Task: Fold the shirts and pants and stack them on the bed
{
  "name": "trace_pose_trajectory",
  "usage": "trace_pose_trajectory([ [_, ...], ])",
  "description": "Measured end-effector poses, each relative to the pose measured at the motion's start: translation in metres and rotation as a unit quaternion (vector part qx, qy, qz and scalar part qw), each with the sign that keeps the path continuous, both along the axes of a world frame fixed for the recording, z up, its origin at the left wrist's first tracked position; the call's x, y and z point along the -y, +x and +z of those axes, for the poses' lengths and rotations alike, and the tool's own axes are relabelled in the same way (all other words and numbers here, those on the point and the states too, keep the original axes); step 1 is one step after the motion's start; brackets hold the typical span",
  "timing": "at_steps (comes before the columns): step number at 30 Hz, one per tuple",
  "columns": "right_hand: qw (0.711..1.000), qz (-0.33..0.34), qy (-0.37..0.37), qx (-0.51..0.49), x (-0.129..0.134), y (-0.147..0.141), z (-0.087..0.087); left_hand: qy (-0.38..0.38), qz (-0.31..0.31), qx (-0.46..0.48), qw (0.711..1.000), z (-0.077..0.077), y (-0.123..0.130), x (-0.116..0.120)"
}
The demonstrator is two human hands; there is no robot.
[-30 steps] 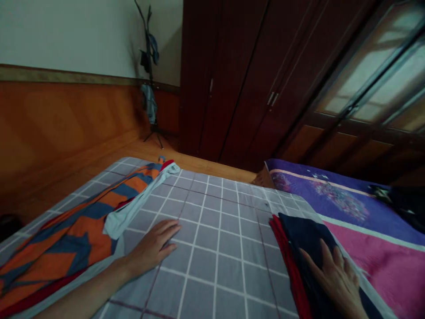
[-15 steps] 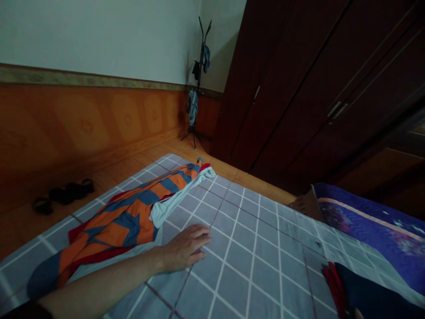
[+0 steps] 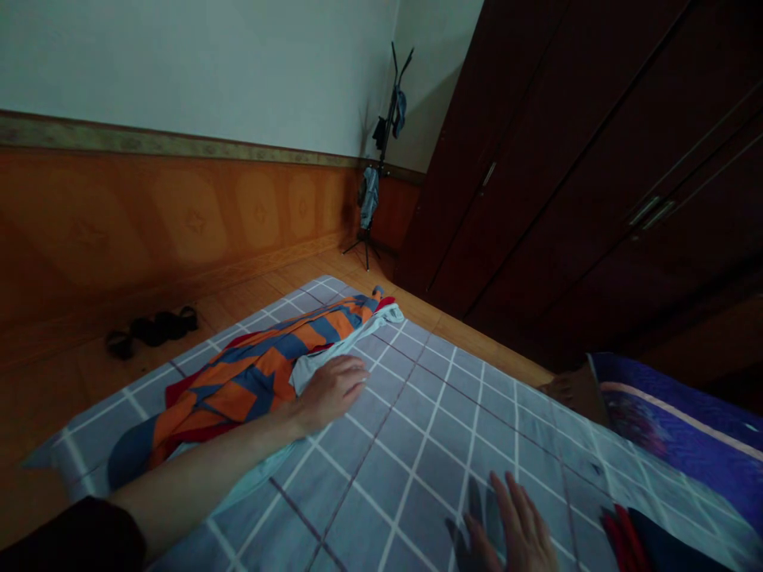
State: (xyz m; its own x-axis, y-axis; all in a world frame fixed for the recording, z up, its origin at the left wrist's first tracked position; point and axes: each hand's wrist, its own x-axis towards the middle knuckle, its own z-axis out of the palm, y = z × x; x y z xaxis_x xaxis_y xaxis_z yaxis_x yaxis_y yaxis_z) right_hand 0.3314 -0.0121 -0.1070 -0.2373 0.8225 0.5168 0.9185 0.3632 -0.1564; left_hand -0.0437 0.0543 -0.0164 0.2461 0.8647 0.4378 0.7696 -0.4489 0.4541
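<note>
My left hand hovers or rests at the edge of a pale blue garment, fingers loosely bent with nothing seen in them. Under the left forearm runs a pile of clothes: an orange and blue-grey garment lies uppermost, with red cloth showing at its edges. At the bottom of the view, my right hand is held over the checked bed sheet, its fingers spread and empty; its wrist is cut off. Right of it lies folded dark navy cloth beside red cloth.
Dark wardrobes stand beyond the bed. A coat rack with hanging items is in the corner. Black shoes lie on the floor at left. A purple patterned cover is at the right, near a cardboard-like box.
The view has swung left. My right hand has moved from the navy cloth to over the middle of the sheet. My left hand has shifted nearer the pale blue garment.
</note>
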Motion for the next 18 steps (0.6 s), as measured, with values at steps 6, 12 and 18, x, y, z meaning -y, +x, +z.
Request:
trace_pose_trajectory([
  [6, 0.999, 0.001, -0.011, 0.050, -0.009, -0.023, -0.011, -0.022, 0.166, -0.138, 0.976, 0.031, -0.068, -0.019],
  [12, 0.997, 0.018, 0.006, 0.079, -0.008, -0.018, -0.009, -0.069, 0.214, -0.010, 0.974, 0.022, -0.101, -0.021],
  [18, 0.996, 0.026, 0.024, 0.082, -0.007, -0.025, -0.003, -0.042, 0.260, 0.091, 0.960, 0.026, -0.113, -0.033],
])
